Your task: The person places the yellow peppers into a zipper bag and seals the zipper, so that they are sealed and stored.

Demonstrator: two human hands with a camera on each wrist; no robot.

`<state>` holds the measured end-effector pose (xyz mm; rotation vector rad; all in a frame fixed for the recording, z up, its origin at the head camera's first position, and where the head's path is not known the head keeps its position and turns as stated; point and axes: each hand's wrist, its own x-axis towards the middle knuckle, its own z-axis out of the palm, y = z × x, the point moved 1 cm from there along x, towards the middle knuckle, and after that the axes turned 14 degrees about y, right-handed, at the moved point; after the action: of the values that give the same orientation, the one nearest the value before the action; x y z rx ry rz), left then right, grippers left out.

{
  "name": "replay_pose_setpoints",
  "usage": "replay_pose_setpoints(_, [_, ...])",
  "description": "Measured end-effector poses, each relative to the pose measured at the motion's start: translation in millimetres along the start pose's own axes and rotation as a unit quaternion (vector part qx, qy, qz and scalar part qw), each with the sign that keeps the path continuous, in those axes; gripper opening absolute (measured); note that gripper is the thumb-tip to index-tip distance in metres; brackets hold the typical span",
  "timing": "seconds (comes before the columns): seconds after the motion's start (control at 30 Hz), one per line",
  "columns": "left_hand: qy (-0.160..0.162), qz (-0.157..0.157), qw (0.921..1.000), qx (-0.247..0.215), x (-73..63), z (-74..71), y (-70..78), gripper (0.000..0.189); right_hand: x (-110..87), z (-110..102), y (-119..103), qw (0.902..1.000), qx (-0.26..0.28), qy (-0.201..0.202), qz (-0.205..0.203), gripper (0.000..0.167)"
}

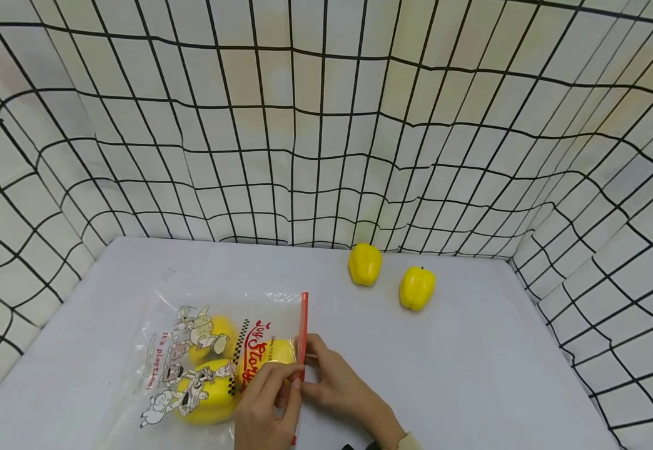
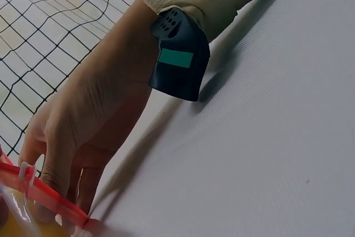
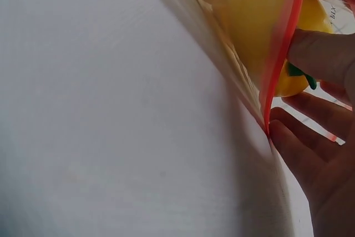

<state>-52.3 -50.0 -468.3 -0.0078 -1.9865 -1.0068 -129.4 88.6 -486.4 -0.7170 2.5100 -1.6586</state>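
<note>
A clear zip bag (image 1: 157,337) with cartoon print and a red zip edge (image 1: 304,319) lies on the table. Yellow bell peppers (image 1: 205,406) show inside it, one of them close to the red edge. My left hand (image 1: 267,406) pinches the bag's edge from the left. From the other side, my right hand (image 1: 340,381) grips the same edge between thumb and fingers. In the right wrist view, a green-stemmed pepper (image 3: 255,20) sits right behind the red strip. The left wrist view shows the right hand (image 2: 77,137) with bent fingers at the strip.
Two more yellow bell peppers, one (image 1: 365,265) near the back edge and another (image 1: 417,289) to its right, stand on the white table (image 1: 473,362). A black net (image 1: 326,131) over white cloth rises behind and at both sides.
</note>
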Motion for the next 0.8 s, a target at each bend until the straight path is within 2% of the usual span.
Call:
replay_pose_setpoints(0.53, [0.004, 0.018, 0.9998, -0.005, -2.1, 1.8, 0.7, 0.04, -2.3, 3.4, 0.7, 0.9984, -0.048, -0.001, -0.028, 0.057])
replay_pose_setpoints(0.7, [0.007, 0.021, 0.9996, -0.015, -4.8, 3.2, -0.7, 0.039, -5.4, 4.5, 2.9, 0.9966, -0.074, 0.004, -0.037, 0.046])
replay_pose_setpoints(0.8, [0.011, 0.021, 0.9995, -0.021, -5.5, 3.8, -1.8, 0.039, -6.6, 5.1, 2.4, 0.9971, -0.07, 0.001, -0.03, 0.04])
